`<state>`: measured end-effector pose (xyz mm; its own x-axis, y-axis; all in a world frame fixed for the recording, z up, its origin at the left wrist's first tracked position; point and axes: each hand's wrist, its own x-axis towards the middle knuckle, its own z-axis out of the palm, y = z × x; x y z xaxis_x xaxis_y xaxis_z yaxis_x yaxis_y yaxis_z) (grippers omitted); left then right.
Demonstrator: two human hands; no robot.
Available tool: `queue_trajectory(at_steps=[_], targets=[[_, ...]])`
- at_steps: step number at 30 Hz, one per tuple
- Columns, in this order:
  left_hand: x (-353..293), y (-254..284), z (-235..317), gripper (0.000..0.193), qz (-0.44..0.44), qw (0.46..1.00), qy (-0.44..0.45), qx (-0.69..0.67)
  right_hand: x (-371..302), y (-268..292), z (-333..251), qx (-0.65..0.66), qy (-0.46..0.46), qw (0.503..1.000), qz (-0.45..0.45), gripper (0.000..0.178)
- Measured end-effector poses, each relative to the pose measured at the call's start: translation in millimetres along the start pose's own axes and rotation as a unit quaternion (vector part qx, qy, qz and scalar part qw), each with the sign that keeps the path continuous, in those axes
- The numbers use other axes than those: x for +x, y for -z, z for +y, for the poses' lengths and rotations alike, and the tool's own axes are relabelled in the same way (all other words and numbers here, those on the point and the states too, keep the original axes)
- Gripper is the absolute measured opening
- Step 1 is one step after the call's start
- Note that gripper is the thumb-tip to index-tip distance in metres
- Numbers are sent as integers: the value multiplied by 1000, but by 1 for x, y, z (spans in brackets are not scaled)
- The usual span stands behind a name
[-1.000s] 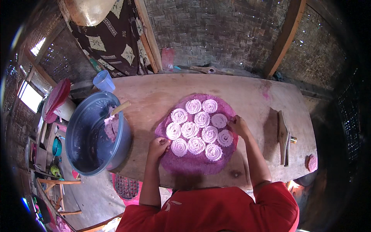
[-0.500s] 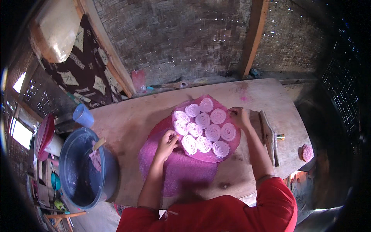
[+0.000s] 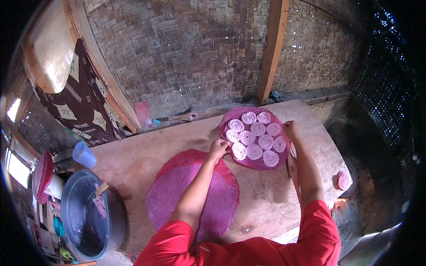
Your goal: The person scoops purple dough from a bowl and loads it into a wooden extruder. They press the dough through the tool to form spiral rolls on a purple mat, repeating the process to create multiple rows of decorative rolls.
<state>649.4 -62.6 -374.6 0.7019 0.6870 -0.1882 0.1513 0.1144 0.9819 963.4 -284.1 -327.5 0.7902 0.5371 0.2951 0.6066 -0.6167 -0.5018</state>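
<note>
At far side of wooden worktop [image 3: 146, 162]: round purple tray of pale pink coiled rosettes [image 3: 255, 137], now slid off purple woven mat [image 3: 193, 195]. Left hand [image 3: 218, 148], right hand [image 3: 292, 131] fingers grasping opposite rims. Mat freed, tray mid-shift.

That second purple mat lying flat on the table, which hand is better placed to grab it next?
Probably the left hand: it grips the loaded tray's near rim just above the flat mat. The right hand holds the far rim.
</note>
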Motion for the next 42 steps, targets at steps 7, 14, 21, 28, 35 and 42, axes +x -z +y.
queue_trajectory(at_steps=[7, 14, 21, 28, 35, 42], targets=[[-32, 41, -3, 19, -38, 976, 25, -212, -3, -19, 7, -10, -38, 999, -6, 19], [-119, 132, -6, 26, 32, 981, 31, -187, 0, -28, 7, -19, -78, 996, -33, 21], [-251, 227, 60, 7, 236, 961, -66, -126, 11, -31, 13, -48, -89, 990, -99, 27], [-324, 218, 212, 7, 140, 870, -281, 379, -39, 44, -6, -32, 7, 999, 1, 63], [-310, 107, 118, 23, -132, 872, -210, 422, -226, 96, -24, -221, -59, 971, -68, 112], [-301, 49, 3, 34, -175, 832, -156, 502, -281, 115, -22, -161, -156, 974, 25, 77]])
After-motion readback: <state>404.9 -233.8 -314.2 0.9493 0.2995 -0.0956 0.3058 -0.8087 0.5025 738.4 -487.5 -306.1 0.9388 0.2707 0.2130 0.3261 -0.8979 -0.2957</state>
